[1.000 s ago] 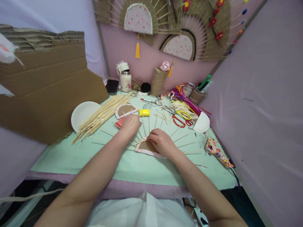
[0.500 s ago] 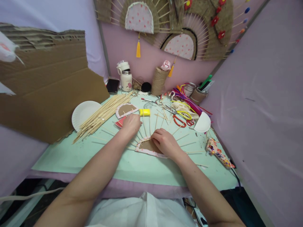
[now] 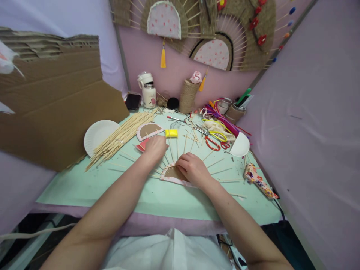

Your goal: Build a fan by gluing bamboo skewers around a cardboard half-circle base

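Note:
A half-round cardboard piece with a pink-dotted fabric border lies on the mint tabletop, thin wooden sticks fanning out from its curved edge. My right hand rests over its right part, fingers pinched at the curved edge on what appears to be a stick; the fingertips are partly hidden. Farther forward and left, my left hand is closed above the fanned sticks, beside a red piece; what it holds is hidden. A second fabric-edged half-round piece lies just beyond it.
A stick bundle and paper plate lie left, by a large cardboard sheet. Scissors, a yellow block, and a twine spool sit behind. A flower-patterned glue gun lies right.
My right hand has slid slightly left along the curved edge of the cardboard piece. The left hand stays almost in place, and the view has shifted a little.

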`<action>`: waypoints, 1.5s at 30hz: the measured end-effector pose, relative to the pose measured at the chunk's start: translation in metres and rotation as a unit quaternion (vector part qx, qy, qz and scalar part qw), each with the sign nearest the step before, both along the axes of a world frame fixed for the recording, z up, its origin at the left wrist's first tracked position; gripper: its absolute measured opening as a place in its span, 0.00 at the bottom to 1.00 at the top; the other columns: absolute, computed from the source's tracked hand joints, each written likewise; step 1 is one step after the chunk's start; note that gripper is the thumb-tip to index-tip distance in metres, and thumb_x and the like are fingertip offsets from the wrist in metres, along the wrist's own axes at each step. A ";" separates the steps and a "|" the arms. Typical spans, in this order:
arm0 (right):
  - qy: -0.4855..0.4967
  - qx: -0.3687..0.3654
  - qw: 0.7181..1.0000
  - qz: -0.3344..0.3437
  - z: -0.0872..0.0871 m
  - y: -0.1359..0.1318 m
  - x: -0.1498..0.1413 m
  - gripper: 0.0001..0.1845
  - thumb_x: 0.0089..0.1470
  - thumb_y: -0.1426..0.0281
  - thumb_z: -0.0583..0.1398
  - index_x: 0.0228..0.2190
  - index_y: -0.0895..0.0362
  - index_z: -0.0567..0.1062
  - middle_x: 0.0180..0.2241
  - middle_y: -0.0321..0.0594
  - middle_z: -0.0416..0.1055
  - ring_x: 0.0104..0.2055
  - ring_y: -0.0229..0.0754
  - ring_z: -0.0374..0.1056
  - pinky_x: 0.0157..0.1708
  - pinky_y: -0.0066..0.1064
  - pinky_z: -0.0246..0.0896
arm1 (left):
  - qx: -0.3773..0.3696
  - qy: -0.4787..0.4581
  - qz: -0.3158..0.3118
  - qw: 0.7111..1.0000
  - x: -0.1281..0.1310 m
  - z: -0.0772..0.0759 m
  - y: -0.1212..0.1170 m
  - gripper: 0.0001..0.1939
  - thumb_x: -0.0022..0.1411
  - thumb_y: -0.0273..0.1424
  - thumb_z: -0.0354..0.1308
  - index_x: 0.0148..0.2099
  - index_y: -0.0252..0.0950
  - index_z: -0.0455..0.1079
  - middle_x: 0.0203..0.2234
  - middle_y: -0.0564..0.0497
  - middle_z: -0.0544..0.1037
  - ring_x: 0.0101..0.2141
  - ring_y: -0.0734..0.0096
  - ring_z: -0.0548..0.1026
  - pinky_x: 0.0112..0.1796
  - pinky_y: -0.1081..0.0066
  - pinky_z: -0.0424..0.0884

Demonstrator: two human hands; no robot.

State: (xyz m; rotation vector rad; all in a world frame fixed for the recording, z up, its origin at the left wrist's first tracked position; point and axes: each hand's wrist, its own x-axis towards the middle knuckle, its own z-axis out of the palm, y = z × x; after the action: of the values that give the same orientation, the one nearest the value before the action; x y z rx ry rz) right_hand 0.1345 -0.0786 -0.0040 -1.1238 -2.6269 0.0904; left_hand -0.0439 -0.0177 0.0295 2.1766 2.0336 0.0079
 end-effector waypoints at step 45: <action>-0.009 0.005 1.000 -0.011 -0.006 -0.001 0.001 0.12 0.63 0.76 0.53 0.33 0.59 0.75 0.32 0.44 0.70 0.36 0.42 0.61 0.35 0.32 0.55 | 0.000 0.011 -0.005 1.000 0.001 -0.001 0.001 0.16 0.63 0.34 0.54 0.45 0.29 0.77 0.40 0.35 0.80 0.43 0.52 0.78 0.41 0.65 0.72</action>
State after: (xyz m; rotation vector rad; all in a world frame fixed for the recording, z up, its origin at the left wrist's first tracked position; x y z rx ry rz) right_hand 0.1358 -0.0798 -0.0098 -1.1549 -2.6276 0.0627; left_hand -0.0430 -0.0169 0.0285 2.1961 2.0334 -0.0175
